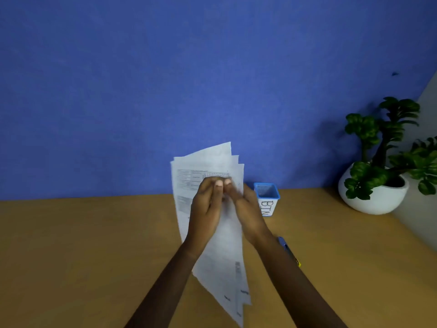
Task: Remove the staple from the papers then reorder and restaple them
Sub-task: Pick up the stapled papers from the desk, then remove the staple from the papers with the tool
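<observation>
Head view: we see the papers (208,164) upright at frame centre, above the tabletop (94,245) — left grip (205,207) and right grip (247,210) both pinch them. Sheets fan apart, so perhaps the staple is out — reordering and restapling remain.

Only one word can be read: "BIN", written in dark capitals on a white label (267,207) on the front of a small blue mesh container (266,188), which is seen at about 3 o'clock from the papers (208,165). The letters are turned sideways and run downward. The last one is partly hidden and is probably an N. Tables and lines of print are carried on the papers, but none can be made out.
</observation>
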